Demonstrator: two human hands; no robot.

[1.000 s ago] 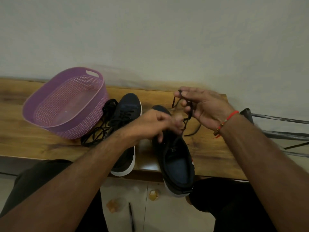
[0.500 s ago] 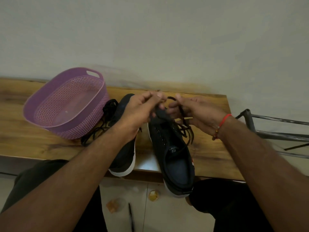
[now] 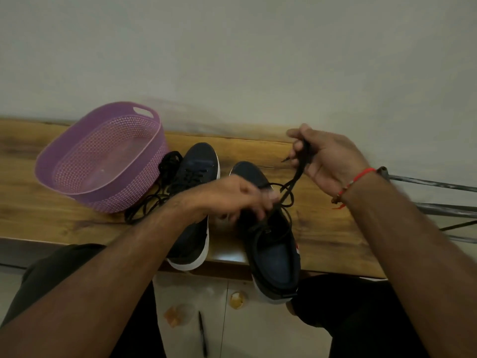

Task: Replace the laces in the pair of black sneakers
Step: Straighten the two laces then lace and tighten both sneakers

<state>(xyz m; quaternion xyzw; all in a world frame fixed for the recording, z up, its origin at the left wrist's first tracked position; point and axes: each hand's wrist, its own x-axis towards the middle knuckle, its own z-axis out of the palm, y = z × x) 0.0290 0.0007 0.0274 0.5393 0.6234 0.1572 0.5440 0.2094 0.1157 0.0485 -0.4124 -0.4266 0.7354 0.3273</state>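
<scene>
Fingers of the right hand (image 3: 333, 164) pinch a black lace (image 3: 296, 174) raised above the wooden bench (image 3: 322, 236), the lace running down and left to the eyelets of the right sneaker (image 3: 271, 251). The left hand (image 3: 240, 197) sits blurred over that shoe's tongue, fingers curled, apparently gripping the lace there, though the blur leaves this unsure. The left sneaker (image 3: 196, 192) lies just beside it, partly under the left forearm, with a loose tangle of black laces (image 3: 160, 187) between it and the purple basket (image 3: 77, 192). The bench stands against a pale plastered wall (image 3: 232, 60); a pen (image 3: 202, 332) lies on the tiled floor (image 3: 232, 332) below, and metal bars (image 3: 438, 184) show at the right.
</scene>
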